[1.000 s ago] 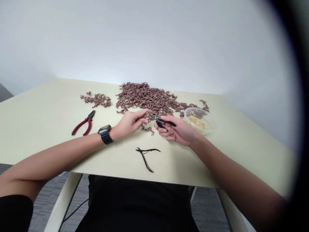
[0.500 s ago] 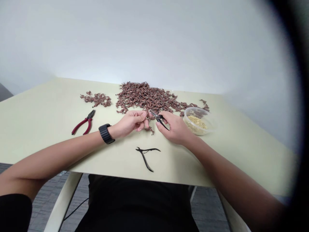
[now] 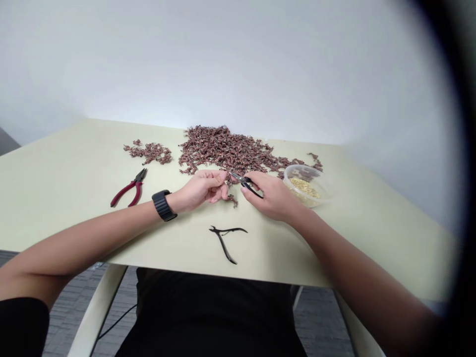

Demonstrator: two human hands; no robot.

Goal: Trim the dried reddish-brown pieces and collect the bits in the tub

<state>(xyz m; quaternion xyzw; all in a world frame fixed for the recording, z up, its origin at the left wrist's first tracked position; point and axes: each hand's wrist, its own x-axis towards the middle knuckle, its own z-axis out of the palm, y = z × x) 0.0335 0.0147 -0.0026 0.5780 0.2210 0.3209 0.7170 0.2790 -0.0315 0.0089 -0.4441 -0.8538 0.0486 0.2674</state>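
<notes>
Head view, from where I stand: black-handled pliers (image 3: 244, 180) in use over the middle of the table (image 3: 178, 248), nose pointing left, just in front of the big heap. Right hand (image 3: 270, 196) grasping them, fingers wrapped round the handles, thumb along the near one. Left hand (image 3: 203, 188) opposite, thumb and forefinger brought together in a pinch right at the plier tips; what sits between them, if anything, too small for me to make out. Whether tips and fingers touch, cannot tell.

Beneath the left fingers, a few loose brown pieces (image 3: 233, 200) on the table top. Behind both hands, the large heap (image 3: 223, 148) of similar reddish-brown bits, trailing off to the right. Smaller cluster (image 3: 150, 153) well apart, to the left.

Just beyond the right hand, a clear round tub (image 3: 324, 186), small golden bits (image 3: 303, 187) inside. Nearer the person, black nippers (image 3: 219, 233) lying flat, handles spread. Over on the left, red-handled pliers (image 3: 139, 183), also lying with handles apart, nose toward the back.

Dark watch band (image 3: 163, 205) on the left wrist. Black sleeve (image 3: 22, 327) at lower left. Pale wall (image 3: 223, 59) behind the table; grey floor (image 3: 115, 307) under it.
</notes>
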